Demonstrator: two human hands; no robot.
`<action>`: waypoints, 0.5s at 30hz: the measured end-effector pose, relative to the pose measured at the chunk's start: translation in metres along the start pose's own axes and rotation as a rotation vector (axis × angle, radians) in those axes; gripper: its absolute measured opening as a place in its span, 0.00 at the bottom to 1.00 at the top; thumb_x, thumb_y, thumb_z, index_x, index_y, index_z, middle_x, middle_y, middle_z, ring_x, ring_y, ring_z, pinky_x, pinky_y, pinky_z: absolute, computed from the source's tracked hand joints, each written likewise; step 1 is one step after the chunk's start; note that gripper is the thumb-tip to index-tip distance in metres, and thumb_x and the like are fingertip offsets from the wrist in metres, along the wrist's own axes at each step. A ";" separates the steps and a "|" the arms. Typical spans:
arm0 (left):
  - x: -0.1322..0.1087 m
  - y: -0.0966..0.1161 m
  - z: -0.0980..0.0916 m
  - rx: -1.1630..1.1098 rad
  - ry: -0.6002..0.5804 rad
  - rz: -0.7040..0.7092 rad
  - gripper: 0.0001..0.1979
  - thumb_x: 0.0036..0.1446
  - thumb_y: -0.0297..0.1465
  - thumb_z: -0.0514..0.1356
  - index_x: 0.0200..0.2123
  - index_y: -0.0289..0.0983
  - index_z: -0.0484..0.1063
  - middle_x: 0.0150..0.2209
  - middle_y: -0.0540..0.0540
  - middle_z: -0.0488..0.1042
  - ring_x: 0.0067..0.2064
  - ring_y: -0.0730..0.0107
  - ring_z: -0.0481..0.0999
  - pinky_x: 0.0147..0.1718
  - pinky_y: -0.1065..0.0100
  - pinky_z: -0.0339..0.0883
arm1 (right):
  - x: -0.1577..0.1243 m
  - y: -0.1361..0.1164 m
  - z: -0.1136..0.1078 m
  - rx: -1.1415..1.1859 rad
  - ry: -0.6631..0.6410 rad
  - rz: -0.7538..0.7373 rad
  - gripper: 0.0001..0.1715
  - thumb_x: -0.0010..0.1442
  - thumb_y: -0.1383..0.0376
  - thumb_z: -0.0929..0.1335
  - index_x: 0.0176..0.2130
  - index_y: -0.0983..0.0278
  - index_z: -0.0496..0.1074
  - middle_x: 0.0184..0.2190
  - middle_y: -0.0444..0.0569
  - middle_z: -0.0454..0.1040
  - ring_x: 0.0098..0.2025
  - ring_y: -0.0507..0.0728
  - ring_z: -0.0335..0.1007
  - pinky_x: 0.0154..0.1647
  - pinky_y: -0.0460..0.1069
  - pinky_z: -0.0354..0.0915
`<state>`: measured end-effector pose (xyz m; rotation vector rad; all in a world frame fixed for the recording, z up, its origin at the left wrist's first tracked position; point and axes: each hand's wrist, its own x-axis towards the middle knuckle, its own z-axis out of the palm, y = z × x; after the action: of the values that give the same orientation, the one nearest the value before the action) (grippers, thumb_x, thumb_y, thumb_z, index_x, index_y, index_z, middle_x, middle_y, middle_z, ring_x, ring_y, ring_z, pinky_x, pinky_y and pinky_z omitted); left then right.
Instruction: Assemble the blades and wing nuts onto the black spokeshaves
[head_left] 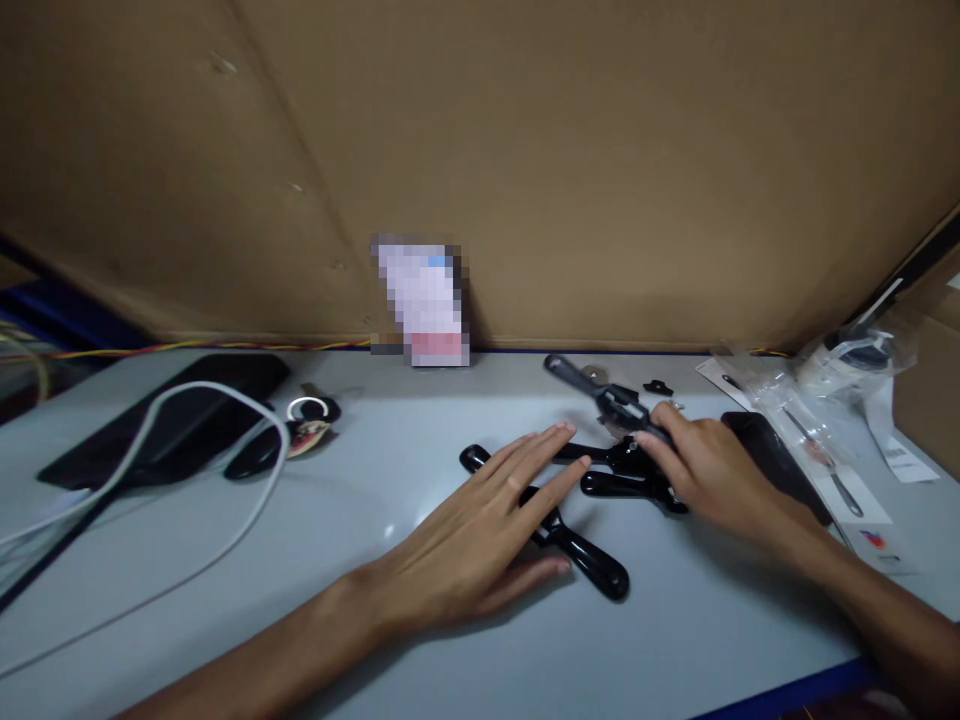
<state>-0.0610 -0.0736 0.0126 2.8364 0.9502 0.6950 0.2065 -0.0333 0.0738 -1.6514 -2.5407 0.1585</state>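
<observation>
My left hand (pixel 480 530) lies flat with fingers stretched out over a long black plastic arm (pixel 585 558) on the pale table (pixel 352 560). My right hand (pixel 709 470) is curled, its fingertips pinching a dark grey jointed arm (pixel 600 392) where it meets two other black arms (pixel 619 483). A small black part (pixel 658 386) and a round metal disc (pixel 592 372) lie just behind.
A black flat device (pixel 172 420) with a white cable (pixel 225 400) and a key fob (pixel 307 425) sit at left. A blurred card (pixel 424 300) leans on the cardboard wall (pixel 525 150). Clear plastic packaging (pixel 810 420) and a black pouch (pixel 772 455) lie at right.
</observation>
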 end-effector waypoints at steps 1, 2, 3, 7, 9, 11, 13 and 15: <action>0.000 0.001 0.001 0.007 0.022 0.011 0.43 0.68 0.37 0.61 0.76 0.40 0.38 0.75 0.30 0.45 0.75 0.40 0.48 0.68 0.38 0.56 | -0.005 -0.009 0.005 -0.001 -0.017 -0.030 0.14 0.74 0.59 0.59 0.47 0.64 0.69 0.31 0.51 0.79 0.30 0.60 0.76 0.29 0.50 0.54; 0.000 0.002 0.001 0.015 0.038 0.011 0.44 0.69 0.37 0.61 0.76 0.40 0.36 0.75 0.30 0.45 0.75 0.40 0.48 0.68 0.38 0.56 | -0.009 -0.017 0.010 -0.007 -0.037 -0.060 0.13 0.74 0.60 0.61 0.47 0.64 0.70 0.31 0.52 0.80 0.30 0.61 0.76 0.28 0.50 0.53; 0.000 0.002 0.002 0.026 0.049 0.002 0.44 0.69 0.37 0.60 0.76 0.40 0.35 0.75 0.31 0.45 0.75 0.40 0.48 0.68 0.38 0.55 | -0.013 -0.025 0.014 -0.016 -0.051 -0.082 0.13 0.73 0.60 0.61 0.47 0.65 0.70 0.32 0.53 0.81 0.30 0.61 0.77 0.28 0.50 0.53; -0.001 0.000 0.008 0.057 0.043 -0.077 0.42 0.71 0.41 0.58 0.76 0.41 0.36 0.75 0.33 0.48 0.75 0.42 0.50 0.69 0.39 0.54 | -0.024 -0.043 0.029 0.009 -0.079 -0.137 0.11 0.72 0.61 0.64 0.45 0.65 0.73 0.31 0.52 0.81 0.30 0.61 0.78 0.27 0.51 0.53; -0.002 -0.002 0.011 0.050 0.016 -0.110 0.39 0.72 0.42 0.56 0.76 0.41 0.39 0.75 0.35 0.50 0.74 0.44 0.53 0.69 0.41 0.56 | -0.026 -0.046 0.031 0.041 -0.077 -0.161 0.10 0.71 0.62 0.65 0.44 0.65 0.73 0.32 0.51 0.82 0.31 0.60 0.78 0.28 0.51 0.55; -0.004 -0.005 0.014 0.046 -0.011 -0.129 0.36 0.72 0.42 0.55 0.75 0.41 0.45 0.74 0.36 0.53 0.73 0.45 0.55 0.68 0.42 0.58 | -0.026 -0.045 0.031 0.063 -0.056 -0.214 0.10 0.71 0.62 0.65 0.42 0.65 0.75 0.35 0.51 0.82 0.34 0.60 0.79 0.30 0.51 0.59; -0.004 -0.006 0.015 0.053 -0.031 -0.136 0.32 0.72 0.43 0.56 0.73 0.41 0.53 0.73 0.36 0.55 0.72 0.45 0.57 0.67 0.42 0.60 | -0.021 -0.039 0.029 0.072 -0.017 -0.282 0.12 0.71 0.62 0.66 0.40 0.65 0.76 0.37 0.51 0.82 0.37 0.59 0.78 0.33 0.51 0.62; -0.004 -0.007 0.016 0.068 -0.052 -0.135 0.29 0.71 0.43 0.56 0.70 0.41 0.60 0.73 0.37 0.56 0.72 0.45 0.58 0.67 0.41 0.60 | -0.011 -0.026 0.024 0.052 0.041 -0.266 0.15 0.73 0.60 0.65 0.38 0.63 0.78 0.38 0.50 0.82 0.40 0.59 0.78 0.37 0.51 0.64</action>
<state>-0.0605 -0.0694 -0.0041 2.7988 1.1649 0.5826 0.1838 -0.0549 0.0536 -1.2693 -2.6681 0.1634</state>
